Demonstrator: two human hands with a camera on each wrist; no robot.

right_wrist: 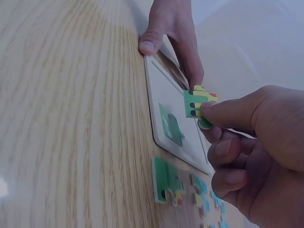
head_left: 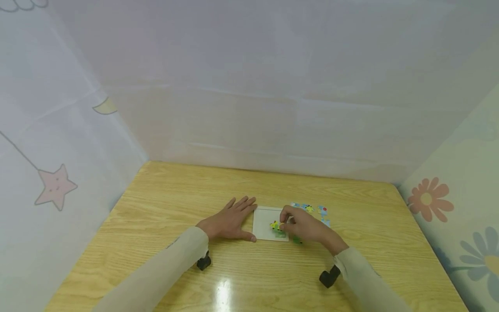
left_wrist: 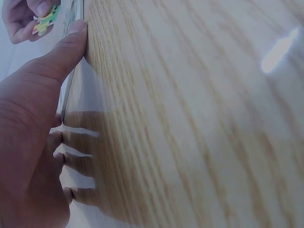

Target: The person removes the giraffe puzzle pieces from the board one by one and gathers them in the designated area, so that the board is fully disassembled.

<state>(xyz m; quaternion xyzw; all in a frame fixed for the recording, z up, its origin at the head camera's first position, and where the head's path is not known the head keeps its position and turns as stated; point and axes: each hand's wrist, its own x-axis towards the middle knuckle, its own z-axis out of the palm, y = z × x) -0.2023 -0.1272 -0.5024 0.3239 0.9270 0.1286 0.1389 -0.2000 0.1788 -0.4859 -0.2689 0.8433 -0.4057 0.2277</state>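
Note:
A square white puzzle tray (head_left: 265, 221) lies on the wooden table. My left hand (head_left: 232, 219) rests beside it with spread, straight fingers, the thumb and fingertips touching its left edge. Over the tray my right hand (head_left: 304, 224) pinches a green and yellow puzzle piece (right_wrist: 198, 102) between thumb and forefinger, held above the surface and tilted. Inside the tray, at the corner near my right hand, sits a green puzzle piece (right_wrist: 171, 124). In the left wrist view the right hand (left_wrist: 23, 19) shows at the top left with the pinched piece.
Several loose pieces lie right of the tray, among them a green one (right_wrist: 166, 180) near its corner and a blue one with a red spot (head_left: 323, 210). The wooden table (head_left: 187, 190) meets a pale cloth wall (head_left: 249, 130) at the back.

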